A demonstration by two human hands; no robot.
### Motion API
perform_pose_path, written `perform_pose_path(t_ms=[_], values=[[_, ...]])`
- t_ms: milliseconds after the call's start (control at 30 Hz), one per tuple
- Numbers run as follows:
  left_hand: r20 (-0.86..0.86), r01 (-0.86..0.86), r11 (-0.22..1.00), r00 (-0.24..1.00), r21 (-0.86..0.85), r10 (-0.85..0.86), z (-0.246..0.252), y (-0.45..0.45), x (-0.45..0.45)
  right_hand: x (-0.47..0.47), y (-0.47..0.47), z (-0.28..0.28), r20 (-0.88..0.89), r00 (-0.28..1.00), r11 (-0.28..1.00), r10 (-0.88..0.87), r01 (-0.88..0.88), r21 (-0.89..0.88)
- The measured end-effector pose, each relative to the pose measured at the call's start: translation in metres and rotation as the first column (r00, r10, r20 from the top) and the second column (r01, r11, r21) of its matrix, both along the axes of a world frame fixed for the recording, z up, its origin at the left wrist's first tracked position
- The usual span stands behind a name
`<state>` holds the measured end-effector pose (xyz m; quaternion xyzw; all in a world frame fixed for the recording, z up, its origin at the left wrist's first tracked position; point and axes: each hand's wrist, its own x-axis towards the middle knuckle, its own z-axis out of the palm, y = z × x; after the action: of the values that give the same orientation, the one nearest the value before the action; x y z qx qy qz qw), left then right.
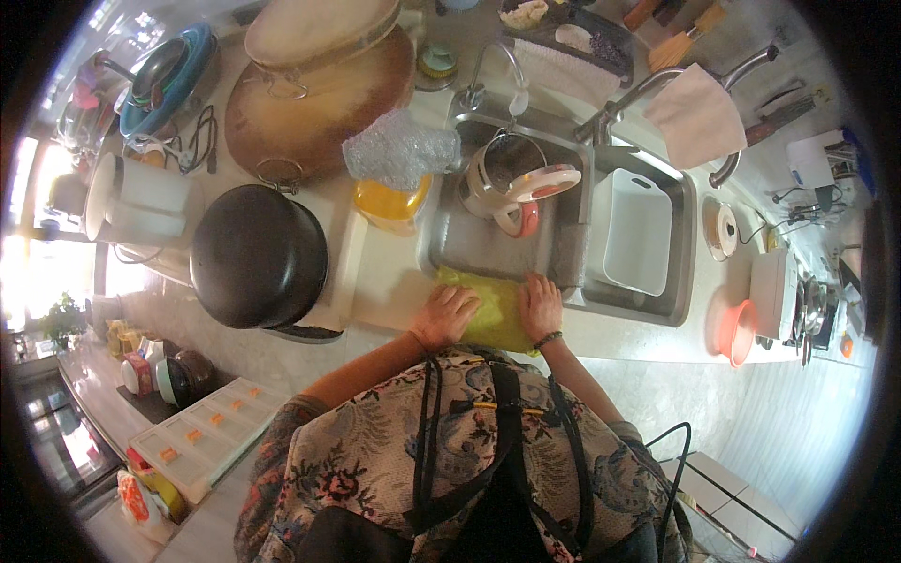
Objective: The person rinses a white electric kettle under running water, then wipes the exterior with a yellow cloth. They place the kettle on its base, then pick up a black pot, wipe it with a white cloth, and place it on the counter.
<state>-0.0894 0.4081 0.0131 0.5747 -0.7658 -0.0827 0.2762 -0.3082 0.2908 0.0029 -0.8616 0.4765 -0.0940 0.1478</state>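
A yellow-green cloth (496, 302) is spread over the front rim of the left sink basin (479, 246). My left hand (445, 317) rests on the cloth's left side, fingers slightly curled. On its right edge lies my right hand (540, 306), a dark beaded bracelet at the wrist. Whether either hand grips the cloth or only presses on it cannot be told. In the basin stands a kettle-like pot (486, 190) with its light and red lid (542, 184) tilted open, under a thin curved tap (519, 77).
The right basin holds a white plastic tub (637, 232). A bottle of yellow liquid (393, 204) stands left of the sink, partly behind bubble wrap (401, 149). Farther left are a black pan (259, 257) and large round boards (317, 105). A pink cloth (695, 116) hangs over the main faucet (598, 127).
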Motion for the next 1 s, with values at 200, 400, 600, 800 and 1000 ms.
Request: perform_pose_path(t_ms=[200, 400, 600, 800, 1000], values=[[-0.029, -0.010, 1.000, 1.000, 0.007, 0.011, -0.0013, 0.0009, -0.0006, -0.0035, -0.0010, -0.0049, -0.027, 1.000, 1.000, 0.008, -0.008, -0.003], [-0.022, -0.017, 0.999, 1.000, 0.027, 0.018, 0.0000, 0.0015, 0.0003, -0.0001, -0.0003, -0.0005, -0.014, 1.000, 1.000, 0.008, -0.008, -0.005], [-0.036, -0.024, 0.999, 0.999, 0.041, 0.025, -0.0036, 0.0030, -0.0010, -0.0013, -0.0001, -0.0008, 0.014, 1.000, 0.999, 0.023, -0.022, -0.031], [-0.044, -0.021, 1.000, 0.999, 0.021, 0.022, 0.0006, 0.0004, 0.0004, -0.0012, -0.0007, -0.0025, -0.029, 1.000, 0.999, 0.006, -0.007, -0.034], [-0.044, -0.021, 1.000, 0.999, 0.011, 0.021, 0.0033, -0.0004, 0.0016, -0.0005, -0.0003, -0.0023, -0.028, 1.000, 1.000, 0.004, -0.005, -0.023]])
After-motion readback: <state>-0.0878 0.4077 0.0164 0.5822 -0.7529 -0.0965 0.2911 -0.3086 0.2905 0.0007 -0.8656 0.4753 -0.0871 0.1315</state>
